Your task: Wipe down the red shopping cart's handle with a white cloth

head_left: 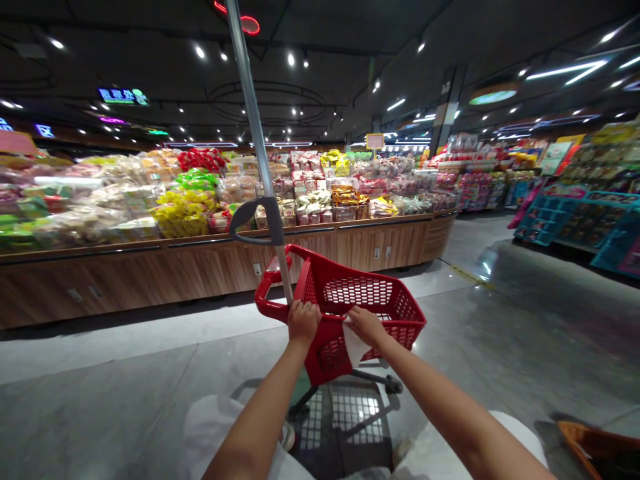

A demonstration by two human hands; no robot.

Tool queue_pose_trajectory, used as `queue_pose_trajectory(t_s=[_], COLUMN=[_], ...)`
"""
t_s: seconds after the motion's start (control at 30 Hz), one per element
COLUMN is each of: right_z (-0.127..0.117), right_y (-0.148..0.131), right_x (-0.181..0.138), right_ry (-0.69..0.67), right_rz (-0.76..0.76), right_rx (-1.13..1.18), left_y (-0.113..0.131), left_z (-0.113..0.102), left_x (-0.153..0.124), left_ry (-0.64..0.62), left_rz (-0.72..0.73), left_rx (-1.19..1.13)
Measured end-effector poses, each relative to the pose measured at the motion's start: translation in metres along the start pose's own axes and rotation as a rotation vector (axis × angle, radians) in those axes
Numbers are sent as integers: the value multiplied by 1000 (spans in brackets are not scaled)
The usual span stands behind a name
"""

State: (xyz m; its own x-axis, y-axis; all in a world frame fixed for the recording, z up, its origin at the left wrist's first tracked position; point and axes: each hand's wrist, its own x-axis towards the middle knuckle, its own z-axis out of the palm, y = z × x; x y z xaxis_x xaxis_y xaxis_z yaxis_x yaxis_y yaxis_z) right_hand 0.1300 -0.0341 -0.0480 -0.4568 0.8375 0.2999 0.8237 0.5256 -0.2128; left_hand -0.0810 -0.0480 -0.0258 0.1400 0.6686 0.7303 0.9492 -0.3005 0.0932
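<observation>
A red shopping cart (373, 273) with a perforated plastic basket stands in front of me, side-on. My left hand (303, 320) is closed over the cart's near rim, close to the foot of a grey metal pole (256, 120). On that pole sits a dark grey loop-shaped handle (257, 223). Farther right along the same rim, my right hand (365, 323) is closed on a white cloth (354, 345), which hangs down over the basket's outer side. Whether the cloth is paper or fabric, I cannot tell. The red push bar (267, 308) is left of my left hand.
Behind the cart runs a wooden display counter (225, 270) heaped with packaged snacks (187, 212). Blue display racks (575, 220) stand at the right. An orange basket (595, 443) sits on the floor at lower right. Grey tiled floor (480, 347) stretches around the cart.
</observation>
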Motion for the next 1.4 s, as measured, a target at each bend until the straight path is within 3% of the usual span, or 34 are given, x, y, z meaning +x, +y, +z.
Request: queue_pose_trajectory(t_s=[0.13, 0.23, 0.33, 0.5, 0.57, 0.63, 0.83, 0.9, 0.97, 1.03, 1.2, 1.3, 1.4], right_z=[8, 8, 4, 0, -1, 0, 12, 13, 11, 7, -4, -6, -2], right_y=[-49, -61, -36, 36, 46, 35, -58, -70, -60, -33, 35, 24, -18], right_x=[26, 30, 12, -41, -50, -43, 23, 30, 22, 2, -46, -36, -2], right_ry=[76, 87, 49, 95, 116, 116, 185, 188, 162, 129, 100, 80, 120], right_rz=[-58, -80, -79, 74, 119, 115, -8, -4, -25, -26, 126, 126, 30], right_rx=[67, 83, 56, -59, -87, -74, 75, 83, 76, 44, -105, -85, 14], left_y=[-1, -3, -5, -4, -3, -1, 7, 7, 6, 6, 8, 11, 14], left_z=[-3, -9, -13, -11, -7, -3, 2, -1, -4, -7, -5, 1, 5], left_x=[0, -1, -2, -4, -4, -3, 2, 3, 4, 4, 5, 7, 9], left_ry=[-18, -10, -9, -6, 7, 25, 34, -3, -40, -57, -55, -48, -61], left_rz=[-6, 55, 102, 67, 54, 42, 38, 31, 29, 28, 26, 26, 32], left_rx=[-32, 23, 85, 16, -4, -12, -24, -44, -48, -15, 98, 127, 154])
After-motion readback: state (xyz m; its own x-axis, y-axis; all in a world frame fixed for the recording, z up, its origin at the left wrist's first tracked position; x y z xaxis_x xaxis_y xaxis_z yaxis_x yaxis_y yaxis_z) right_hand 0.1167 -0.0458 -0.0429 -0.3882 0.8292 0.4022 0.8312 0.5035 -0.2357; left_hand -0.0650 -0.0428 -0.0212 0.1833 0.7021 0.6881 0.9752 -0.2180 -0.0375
